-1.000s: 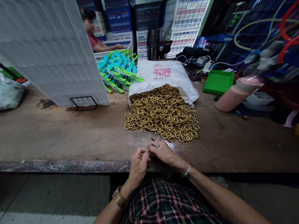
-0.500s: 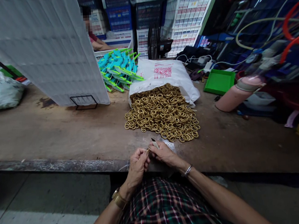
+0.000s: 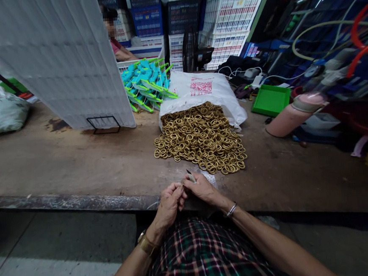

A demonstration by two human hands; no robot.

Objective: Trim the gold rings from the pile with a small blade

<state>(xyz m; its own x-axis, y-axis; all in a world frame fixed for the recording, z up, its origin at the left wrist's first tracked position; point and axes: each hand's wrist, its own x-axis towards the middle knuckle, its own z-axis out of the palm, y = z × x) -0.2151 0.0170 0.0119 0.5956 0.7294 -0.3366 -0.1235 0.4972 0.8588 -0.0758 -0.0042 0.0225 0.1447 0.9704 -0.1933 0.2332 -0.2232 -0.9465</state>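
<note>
My left hand [image 3: 169, 204] is closed near the table's front edge, thumb and forefinger pinched on a small gold-coloured ring [image 3: 182, 185], mostly hidden by the fingers. My right hand [image 3: 203, 191] meets it fingertip to fingertip. Gripped in that right hand is a small knife [image 3: 191, 177], its dark pointed tip sticking out beyond the fingers, away from me. Just past both hands lies a heap of gold-coloured rings [image 3: 203, 138], spilling from the mouth of a white sack [image 3: 220, 91] with red print.
A grey-white upright panel [image 3: 79, 69] in a black wire stand rises at left. Behind the heap lie turquoise and green plastic pieces [image 3: 144, 83]. To the right are a green tray [image 3: 270, 100] and a tilted pink bottle [image 3: 292, 116]. Another person [image 3: 121, 51] is across the table.
Both hands stay together at the table edge with only slight finger movement. The ring shows less between the fingertips than before. The view has shifted very slightly.
</note>
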